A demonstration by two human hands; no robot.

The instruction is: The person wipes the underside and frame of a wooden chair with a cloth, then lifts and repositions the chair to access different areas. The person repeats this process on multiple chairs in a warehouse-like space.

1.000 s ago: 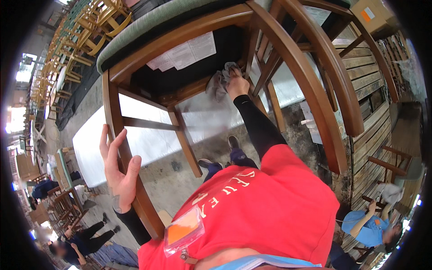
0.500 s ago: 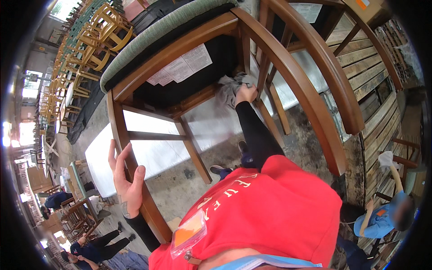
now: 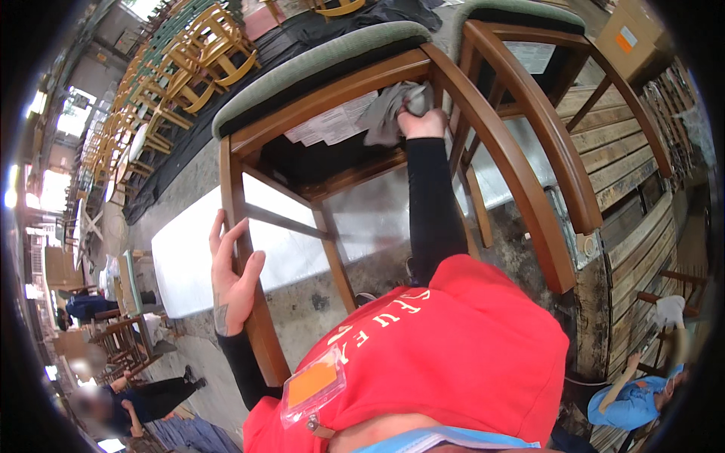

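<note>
A brown wooden chair with a grey-green cushion is tipped so that its black underside faces me. My right hand is closed on a crumpled grey cloth, which lies against the inner corner of the seat frame and covers part of the white paper labels. Fingers spread, my left hand rests along the left chair leg without wrapping round it. The cloth hides my right fingertips in part.
A second similar chair stands close on the right, by a slatted wooden platform and a cardboard box. Stacked yellow chairs fill the far left. A white sheet lies beyond the chair. Co-workers are at lower left and lower right.
My right hand has moved the cloth up and farther into the seat frame, over the labels' edge. The chair appears shifted rightward in view; my left hand stays at its leg.
</note>
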